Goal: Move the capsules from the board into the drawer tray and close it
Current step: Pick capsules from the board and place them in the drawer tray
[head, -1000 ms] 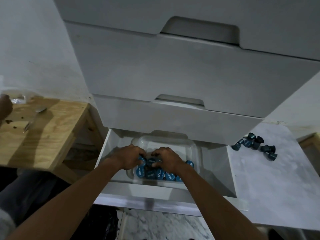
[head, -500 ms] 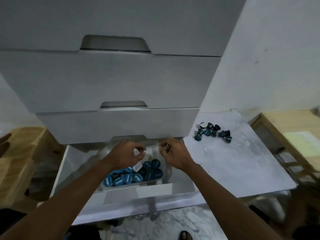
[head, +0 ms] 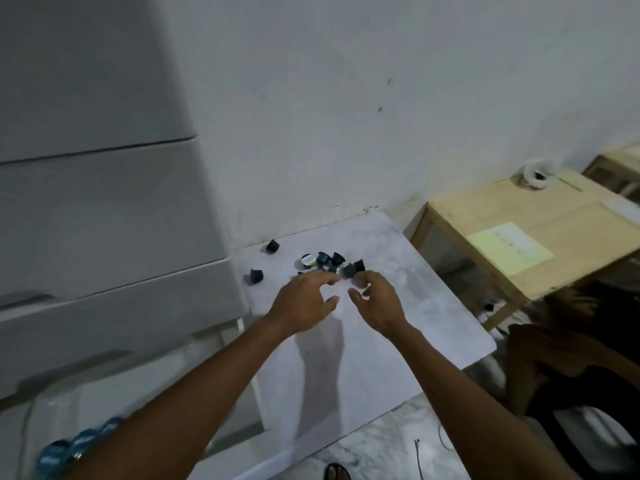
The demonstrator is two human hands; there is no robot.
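1. The left hand [head: 304, 301] is spread with straight fingers and holds nothing. The right hand [head: 375, 299] is loosely curled, with nothing visibly gripped.
2. The capsule cluster [head: 327, 262] lies just beyond both sets of fingertips on the board [head: 398, 341]. The right fingertips [head: 362, 278] are nearest it; I cannot tell whether they touch.
3. A stray capsule [head: 256, 276] and a second stray capsule [head: 272, 246] sit left of the cluster, on the left hand's side.
4. The drawer tray [head: 52, 400] lies back and left, under the left arm, so a carry would probably go that way.
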